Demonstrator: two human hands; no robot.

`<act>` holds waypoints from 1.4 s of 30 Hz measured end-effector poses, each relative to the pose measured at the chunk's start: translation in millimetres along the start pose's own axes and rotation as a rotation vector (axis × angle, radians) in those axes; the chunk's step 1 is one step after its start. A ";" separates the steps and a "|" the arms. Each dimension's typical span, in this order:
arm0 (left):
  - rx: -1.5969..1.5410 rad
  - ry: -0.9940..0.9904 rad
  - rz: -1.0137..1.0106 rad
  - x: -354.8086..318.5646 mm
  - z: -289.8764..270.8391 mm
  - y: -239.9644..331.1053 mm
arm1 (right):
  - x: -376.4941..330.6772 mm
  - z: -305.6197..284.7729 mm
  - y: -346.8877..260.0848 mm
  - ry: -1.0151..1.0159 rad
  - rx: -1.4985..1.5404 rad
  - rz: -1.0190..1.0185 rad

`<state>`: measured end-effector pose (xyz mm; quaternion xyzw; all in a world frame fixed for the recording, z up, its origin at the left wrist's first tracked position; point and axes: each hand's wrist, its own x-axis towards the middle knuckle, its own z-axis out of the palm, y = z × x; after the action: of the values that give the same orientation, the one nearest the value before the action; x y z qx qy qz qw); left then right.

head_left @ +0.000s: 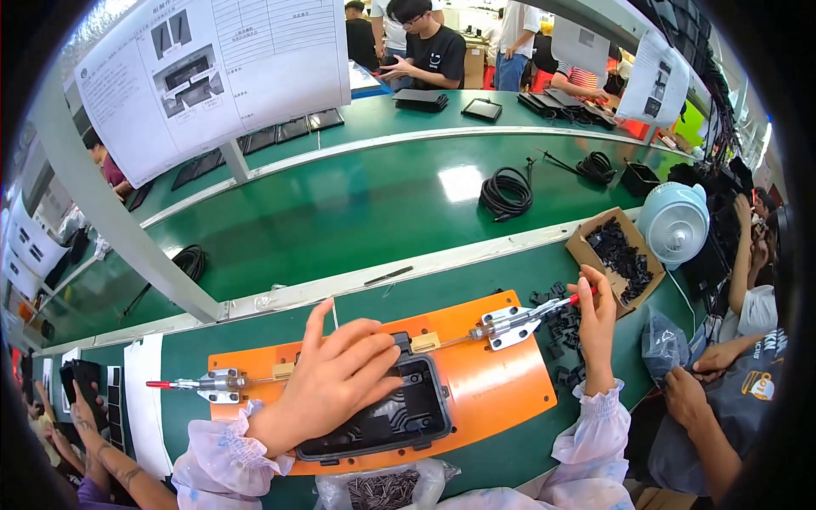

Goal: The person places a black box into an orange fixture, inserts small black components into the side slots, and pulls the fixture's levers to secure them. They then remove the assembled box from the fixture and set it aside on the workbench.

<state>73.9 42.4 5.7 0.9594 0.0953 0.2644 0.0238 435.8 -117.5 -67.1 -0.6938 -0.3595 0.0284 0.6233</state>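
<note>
Black rectangular plastic housing (443,411): near edge of orange plate (501,391), long axis left-right. Left hand (338,374), nearer: spread over it, gripping nothing. Right hand (598,319): beyond right edge, half-curled at red-handled metal clamp (512,323); hold uncertain.

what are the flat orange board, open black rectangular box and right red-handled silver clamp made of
Flat orange board: probably smooth plastic or laminate, from its glossy sheen.
Open black rectangular box: likely moulded plastic, fairly matt, from its rounded corners and moulded inside.
Right red-handled silver clamp: shiny metal, from its bright highlights; the red grip is perhaps plastic.
</note>
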 end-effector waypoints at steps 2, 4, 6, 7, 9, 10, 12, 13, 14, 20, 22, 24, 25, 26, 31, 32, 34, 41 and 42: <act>0.048 0.004 0.034 -2.5 2.6 0.0 | -1.3 -0.5 4.5 -0.013 0.007 0.001; 0.117 0.016 0.109 -4.4 4.2 0.0 | -3.1 -1.7 2.6 -0.017 -0.006 0.012; 0.120 -0.005 0.111 -3.7 0.8 2.2 | -4.0 -2.7 -1.2 -0.021 -0.015 0.021; 0.124 -0.024 0.116 -3.2 -1.4 3.3 | -4.6 -3.0 -4.0 -0.019 0.000 0.032; 0.049 -0.047 0.068 1.0 -4.3 1.5 | -5.1 -3.1 -5.1 -0.020 0.017 0.043; -0.027 -0.066 0.025 3.2 -3.7 0.1 | -4.6 -4.5 -3.8 -0.021 0.013 0.042; -0.038 -0.074 0.015 1.7 2.0 1.9 | -4.0 -6.2 -2.7 -0.020 0.007 0.041; -0.044 -0.083 0.002 0.4 3.2 2.8 | -3.6 -5.8 -2.7 -0.027 0.011 0.050; -0.042 -0.082 0.003 -0.6 2.8 3.1 | -3.2 -5.4 -2.8 -0.034 0.014 0.059; 0.038 -0.025 0.078 -2.1 1.6 2.6 | -0.3 0.0 -11.5 0.042 0.657 0.389; 0.100 -0.032 0.147 -1.3 0.4 4.9 | 1.8 -1.5 -2.4 0.006 0.746 0.419; 0.040 -0.026 0.115 -2.3 3.4 5.0 | 4.6 -3.6 5.7 -0.055 0.847 0.419; -0.023 -0.026 0.082 -2.8 5.0 4.6 | 4.6 -5.0 9.3 -0.057 0.848 0.418; -0.022 -0.025 0.081 -2.4 5.4 4.0 | 4.4 -6.8 12.7 -0.060 0.836 0.410; 0.022 -0.042 0.125 0.3 2.5 5.1 | 4.3 -4.8 8.1 -0.046 0.816 0.407; 0.022 -0.044 0.125 1.3 0.2 5.7 | 5.3 -4.4 7.2 -0.051 0.821 0.408; 0.043 -0.078 0.148 4.2 -3.3 6.0 | 6.1 -4.9 5.5 -0.055 0.824 0.409; -0.061 -0.109 0.068 2.4 -2.2 3.3 | 16.6 6.6 -37.8 -0.005 0.877 0.227; -0.044 -0.100 0.083 2.0 0.2 2.5 | 19.6 9.9 -54.5 -0.014 0.864 0.117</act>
<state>76.1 40.4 6.8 0.9738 0.0482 0.2191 0.0384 420.2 -100.6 -13.1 -0.3882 -0.2791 0.2162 0.8513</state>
